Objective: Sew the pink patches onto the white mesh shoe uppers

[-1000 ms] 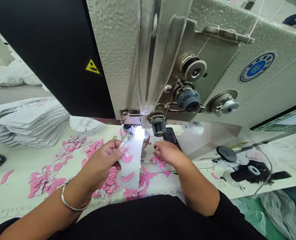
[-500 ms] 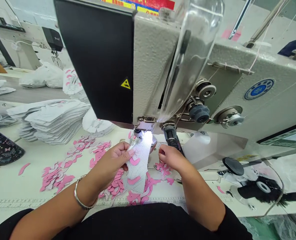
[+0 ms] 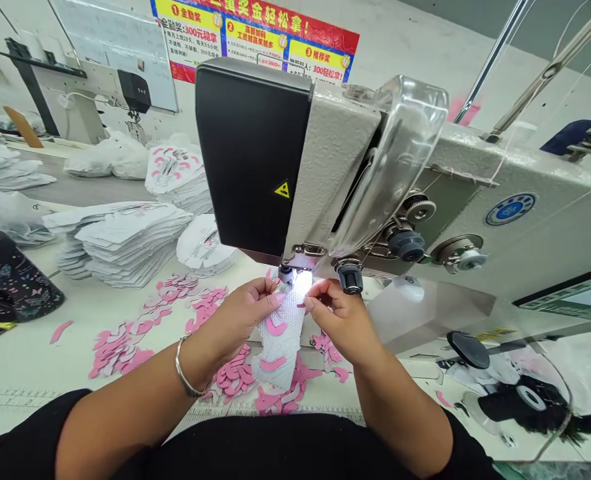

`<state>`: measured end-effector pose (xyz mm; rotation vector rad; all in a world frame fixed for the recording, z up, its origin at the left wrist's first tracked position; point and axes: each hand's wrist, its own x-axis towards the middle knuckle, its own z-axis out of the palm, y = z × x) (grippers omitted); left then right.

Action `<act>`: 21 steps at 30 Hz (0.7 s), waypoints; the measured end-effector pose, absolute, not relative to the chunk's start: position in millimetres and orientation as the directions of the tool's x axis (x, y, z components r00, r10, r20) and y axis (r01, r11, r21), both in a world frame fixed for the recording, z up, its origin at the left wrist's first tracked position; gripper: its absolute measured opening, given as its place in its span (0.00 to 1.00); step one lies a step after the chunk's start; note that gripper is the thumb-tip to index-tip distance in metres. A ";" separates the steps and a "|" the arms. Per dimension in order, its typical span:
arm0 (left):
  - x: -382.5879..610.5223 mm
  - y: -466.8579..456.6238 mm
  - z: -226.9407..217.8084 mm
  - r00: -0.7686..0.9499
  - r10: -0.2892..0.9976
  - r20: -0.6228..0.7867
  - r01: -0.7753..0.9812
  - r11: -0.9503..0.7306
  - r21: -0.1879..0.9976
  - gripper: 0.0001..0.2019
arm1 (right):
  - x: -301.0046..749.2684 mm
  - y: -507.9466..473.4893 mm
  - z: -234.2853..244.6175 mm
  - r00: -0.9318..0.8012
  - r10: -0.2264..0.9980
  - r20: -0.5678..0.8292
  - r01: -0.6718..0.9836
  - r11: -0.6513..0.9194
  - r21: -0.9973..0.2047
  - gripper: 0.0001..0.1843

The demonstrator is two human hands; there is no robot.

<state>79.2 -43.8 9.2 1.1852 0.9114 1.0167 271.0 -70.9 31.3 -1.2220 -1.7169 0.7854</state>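
Observation:
A white textured fabric piece (image 3: 280, 347) with curved pink patches on it lies under the lit needle area of the sewing machine (image 3: 348, 153). My left hand (image 3: 248, 310) grips the fabric's left edge, thumb on top. Close to the needle, my right hand (image 3: 342, 317) is closed in a pinch at the fabric's right edge. A sliver of a pink patch (image 3: 301, 305) shows at its fingertips; the rest is hidden. Loose pink patches (image 3: 232, 373) lie beside and beneath the fabric.
Stacks of white fabric pieces (image 3: 130, 243) stand at left, behind more pink patches (image 3: 120, 350). A dark bottle (image 3: 12, 277) is at the far left. To the right are a black spool-like item (image 3: 505, 400) and a screen (image 3: 575, 293). A ruler strip (image 3: 225, 410) runs along the front.
My right hand has moved from the pink patches right of the fabric up and left to the fabric near the needle. My left hand keeps its grip. The camera view has tilted upward.

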 end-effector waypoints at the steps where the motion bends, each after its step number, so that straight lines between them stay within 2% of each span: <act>1: 79.3 -44.0 9.9 0.298 0.955 -0.017 -0.143 0.062 0.988 0.12 | 266.6 -69.1 31.1 -0.117 0.939 0.324 0.476 0.339 -0.812 0.04; 4: 78.3 -45.4 9.2 0.315 0.949 0.022 -0.132 0.020 0.991 0.12 | 260.7 -64.4 28.1 -0.094 0.915 0.391 0.592 0.367 -0.717 0.06; 8: 77.4 -49.9 6.0 0.328 0.944 0.017 -0.097 0.016 0.995 0.13 | 265.1 -63.0 24.2 -0.100 0.908 0.406 0.667 0.364 -0.650 0.06; 16: 79.3 -58.1 3.9 0.251 0.968 -0.005 0.072 -0.014 0.997 0.15 | 262.9 -69.3 34.3 -0.033 0.959 0.283 0.609 0.244 -0.755 0.04; 21: 78.1 -56.9 0.3 0.262 0.965 -0.006 0.071 -0.013 0.997 0.16 | 254.4 -64.9 37.2 -0.023 0.951 0.308 0.700 0.235 -0.675 0.05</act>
